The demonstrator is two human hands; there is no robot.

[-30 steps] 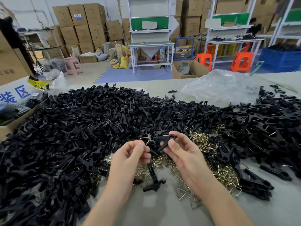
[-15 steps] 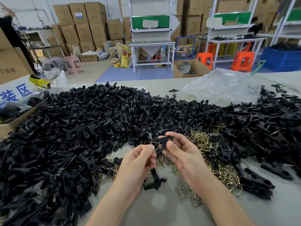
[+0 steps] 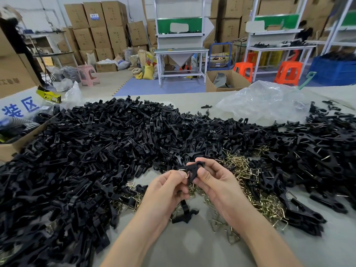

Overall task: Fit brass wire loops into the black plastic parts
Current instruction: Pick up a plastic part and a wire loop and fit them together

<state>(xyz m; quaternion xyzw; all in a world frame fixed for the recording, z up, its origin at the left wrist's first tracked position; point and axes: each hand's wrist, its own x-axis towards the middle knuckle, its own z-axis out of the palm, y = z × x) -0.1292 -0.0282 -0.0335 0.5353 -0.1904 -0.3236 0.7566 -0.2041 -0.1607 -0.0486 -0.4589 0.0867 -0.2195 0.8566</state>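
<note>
Brass wire loop [image 3: 184, 172] meets a black plastic part [image 3: 194, 169] at centre, over my grey table [image 3: 192, 249]. Loose black parts [image 3: 96, 151] heap from nine to three o'clock; cardboard boxes [image 3: 100, 22] stack at eleven. My left hand [image 3: 165, 191] pinches the loop; my right hand [image 3: 217, 183] grips the part.

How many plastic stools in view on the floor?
3. One pink stool at left, near the stacked cartons; left orange stool and right orange stool at right, in front of the white workbench. Orange shapes behind them may be more stools, hidden.
</note>
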